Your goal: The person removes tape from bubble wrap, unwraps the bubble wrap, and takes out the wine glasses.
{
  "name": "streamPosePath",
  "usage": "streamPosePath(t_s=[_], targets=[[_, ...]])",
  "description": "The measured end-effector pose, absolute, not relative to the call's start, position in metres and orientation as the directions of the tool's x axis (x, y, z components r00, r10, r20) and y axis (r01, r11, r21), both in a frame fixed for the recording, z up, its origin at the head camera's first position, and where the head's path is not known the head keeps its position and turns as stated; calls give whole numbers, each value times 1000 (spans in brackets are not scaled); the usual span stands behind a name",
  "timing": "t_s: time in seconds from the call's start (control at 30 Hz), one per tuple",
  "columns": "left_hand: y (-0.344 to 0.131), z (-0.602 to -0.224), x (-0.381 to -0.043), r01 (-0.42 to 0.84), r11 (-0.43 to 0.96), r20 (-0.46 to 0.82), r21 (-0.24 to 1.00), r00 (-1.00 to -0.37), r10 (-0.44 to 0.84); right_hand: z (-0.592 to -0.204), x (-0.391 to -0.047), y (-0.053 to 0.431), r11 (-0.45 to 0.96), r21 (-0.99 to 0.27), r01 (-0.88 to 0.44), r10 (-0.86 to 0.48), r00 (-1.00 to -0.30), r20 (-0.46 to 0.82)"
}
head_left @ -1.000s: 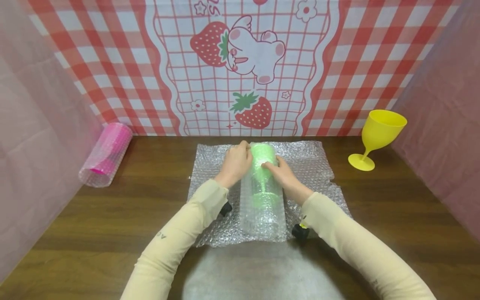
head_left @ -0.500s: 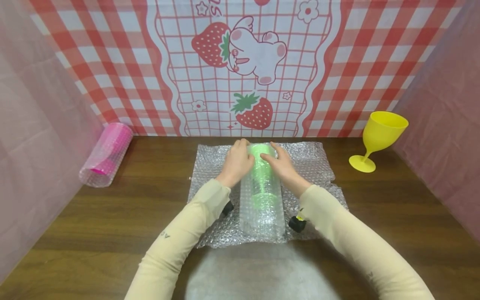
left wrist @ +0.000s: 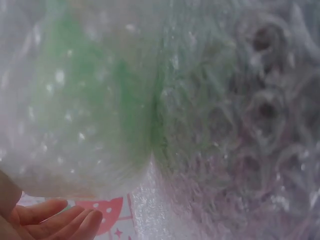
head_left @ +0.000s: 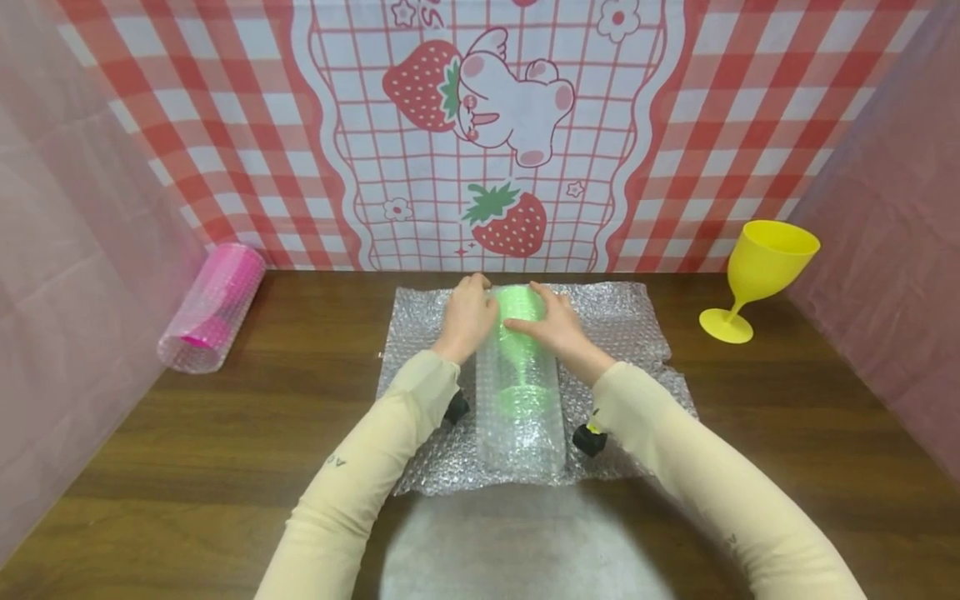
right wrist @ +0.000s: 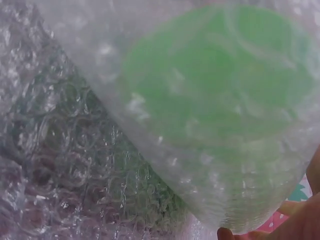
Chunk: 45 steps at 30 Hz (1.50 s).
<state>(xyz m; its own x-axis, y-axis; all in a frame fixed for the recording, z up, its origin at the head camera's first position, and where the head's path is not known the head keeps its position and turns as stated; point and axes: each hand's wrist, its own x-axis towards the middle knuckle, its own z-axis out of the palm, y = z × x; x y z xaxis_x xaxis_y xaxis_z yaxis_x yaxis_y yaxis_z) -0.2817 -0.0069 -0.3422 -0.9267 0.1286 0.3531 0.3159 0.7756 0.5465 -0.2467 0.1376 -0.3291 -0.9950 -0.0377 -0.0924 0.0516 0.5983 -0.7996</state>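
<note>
A light-green goblet [head_left: 519, 354] lies rolled inside clear bubble wrap [head_left: 517, 446], its cup toward the back wall. Under the roll is a flat bubble wrap sheet [head_left: 618, 321]. My left hand [head_left: 467, 317] is at the far left side of the roll; the left wrist view shows its fingers [left wrist: 60, 220] loosely extended near the roll's end. From the right, my right hand [head_left: 558, 329] grips the far part of the roll, thumb on top. Its fingertips [right wrist: 225, 234] touch the wrap's end in the right wrist view. The wrap hides parts of both hands.
At the back left lies a pink goblet [head_left: 225, 287] rolled in bubble wrap. A yellow goblet [head_left: 765, 262] stands upright at the back right. Behind the wooden table [head_left: 300, 417] hangs a checked strawberry cloth [head_left: 300, 167]. Pink drapes [head_left: 885, 275] flank both sides.
The wrapped green goblet has shifted slightly left. My right hand has moved left over it, the thumb now farther across the top. My left hand has drifted slightly left.
</note>
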Motion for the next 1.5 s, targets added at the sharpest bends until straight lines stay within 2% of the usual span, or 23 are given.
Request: streamPosePath(t_s=[0.37, 0.67, 1.2, 1.5], targets=[[-10, -344, -285, 278, 781, 388, 559, -920, 50, -333, -248, 143, 519, -852, 71, -26, -995, -99], [-13, -345, -286, 264, 783, 401, 563, -916, 21, -335, -247, 146, 508, -861, 34, -44, -997, -65], [-20, -349, -288, 225, 806, 445, 548, -894, -53, -334, -242, 155, 493, -869, 38, -98, -990, -99], [-23, -352, -289, 191, 811, 427, 553, -901, -79, -336, -240, 161, 489, -872, -2, -137, -988, -75]])
